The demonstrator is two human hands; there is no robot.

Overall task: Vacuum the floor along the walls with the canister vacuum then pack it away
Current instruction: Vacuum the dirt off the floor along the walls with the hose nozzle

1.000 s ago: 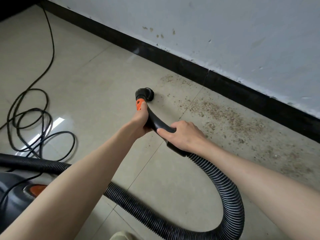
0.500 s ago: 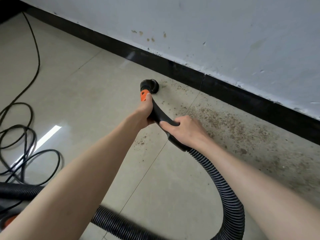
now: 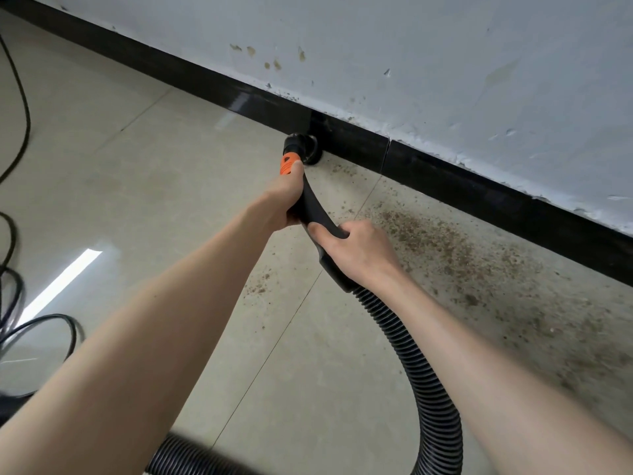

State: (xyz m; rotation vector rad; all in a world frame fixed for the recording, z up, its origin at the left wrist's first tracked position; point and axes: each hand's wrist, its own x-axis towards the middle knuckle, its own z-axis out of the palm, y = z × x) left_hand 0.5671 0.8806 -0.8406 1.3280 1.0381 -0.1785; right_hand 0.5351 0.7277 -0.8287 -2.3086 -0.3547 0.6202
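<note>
Wall [image 3: 445, 46] and black baseboard [image 3: 479, 180] close off the far side along a diagonal, upper left to right edge; no passage beyond. Vacuum nozzle [image 3: 303, 149] sits right at the baseboard foot, no gap visible between them. Tile floor [image 3: 137, 166] left of the nozzle lies open up to the baseboard. Power cord [image 3: 20, 97] runs down the left edge, with loops at lower left on the floor. Ribbed hose [image 3: 421, 371] curves down from the handle [image 3: 315, 210] and across the bottom edge, fencing the near floor patch between both forearms. Debris scatter [image 3: 479, 269] right of the hands, flat, no obstruction.
</note>
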